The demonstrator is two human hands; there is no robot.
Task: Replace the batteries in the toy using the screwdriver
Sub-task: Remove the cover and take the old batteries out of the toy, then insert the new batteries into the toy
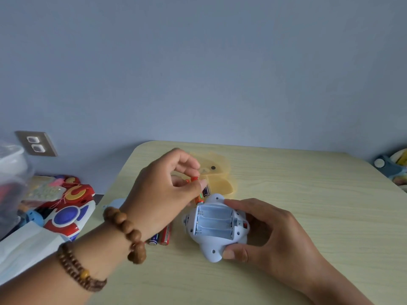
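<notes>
1. I see the right hand near the front of the table, grasping the pale blue toy. The thumb is on the toy's near lobe and the forefinger on its far edge.
2. The toy lies belly-up just right of the table's middle. Its battery compartment is uncovered and I count three bare slots.
3. The left hand reaches in from the left with beaded bracelets on its wrist. It pinches a red-and-orange battery between thumb and fingertips, and the battery's lower end sits just beside the toy's far-left edge.
4. Two loose batteries, one dark blue and one red, lie on the table under that wrist, left of the toy.
5. Farther back, a yellow case with a bear face rests on the table, partly hidden by the left hand.
6. Off the table's left edge I make out a red, white and blue toy, and a wall socket beyond it.
</notes>
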